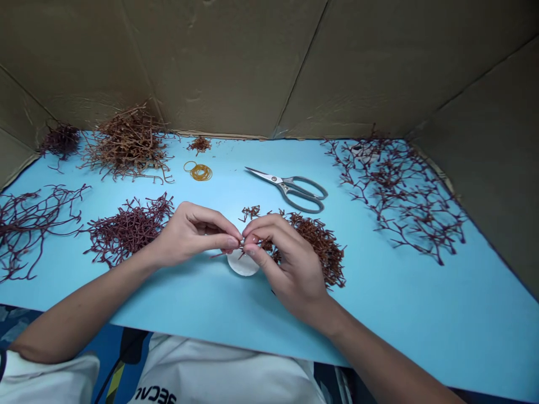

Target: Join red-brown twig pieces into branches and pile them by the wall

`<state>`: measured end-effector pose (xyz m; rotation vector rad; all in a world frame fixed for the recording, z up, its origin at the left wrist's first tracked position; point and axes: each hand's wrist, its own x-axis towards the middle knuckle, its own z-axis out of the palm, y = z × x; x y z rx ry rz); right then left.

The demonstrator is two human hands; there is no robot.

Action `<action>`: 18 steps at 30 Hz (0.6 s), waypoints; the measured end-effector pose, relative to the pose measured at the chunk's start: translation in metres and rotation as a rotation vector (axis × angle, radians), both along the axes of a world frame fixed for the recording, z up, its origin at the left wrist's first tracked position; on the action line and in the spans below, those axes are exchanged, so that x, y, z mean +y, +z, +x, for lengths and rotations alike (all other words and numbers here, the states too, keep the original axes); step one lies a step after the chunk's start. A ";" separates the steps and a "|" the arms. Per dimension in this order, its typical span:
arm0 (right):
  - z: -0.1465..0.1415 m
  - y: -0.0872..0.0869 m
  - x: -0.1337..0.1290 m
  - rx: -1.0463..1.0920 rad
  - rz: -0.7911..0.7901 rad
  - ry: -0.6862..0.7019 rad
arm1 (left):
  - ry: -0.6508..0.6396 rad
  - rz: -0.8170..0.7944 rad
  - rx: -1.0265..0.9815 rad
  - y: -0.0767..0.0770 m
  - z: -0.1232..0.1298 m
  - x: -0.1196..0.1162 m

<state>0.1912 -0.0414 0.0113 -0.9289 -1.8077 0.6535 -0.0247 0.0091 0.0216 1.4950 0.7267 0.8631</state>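
Observation:
My left hand and my right hand meet over a small white disc, both with fingertips pinched together. Between the fingertips are thin brownish twig pieces, mostly covered by the fingers. One reddish twig end sticks out below the left fingers. Just behind and right of my right hand lies a heap of short brown twig pieces, partly hidden by it. A few loose brown bits rest beyond the fingers. Close to my left wrist is a pile of dark reddish twigs.
Grey-handled scissors lie beyond my hands, left of a spread of branching dark-red twigs. Yellow rubber bands, a tall brown twig pile and long purple strands are on the left. Cardboard walls enclose the blue tabletop.

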 end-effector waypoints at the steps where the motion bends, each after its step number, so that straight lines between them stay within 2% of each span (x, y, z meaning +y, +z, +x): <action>1: 0.000 0.000 0.000 0.011 -0.016 0.000 | 0.004 0.029 -0.003 -0.001 0.000 0.000; 8: -0.002 0.001 0.001 0.078 -0.134 0.023 | -0.002 0.346 0.012 0.000 -0.001 -0.002; 10: -0.001 0.003 0.001 0.087 -0.121 0.000 | 0.046 0.376 0.035 0.001 0.000 -0.002; 14: 0.002 0.002 0.003 0.057 0.046 -0.180 | 0.256 0.293 -0.009 0.002 0.002 -0.001; 18: 0.005 -0.001 0.004 0.059 0.234 -0.338 | 0.266 0.269 0.010 0.003 -0.001 0.002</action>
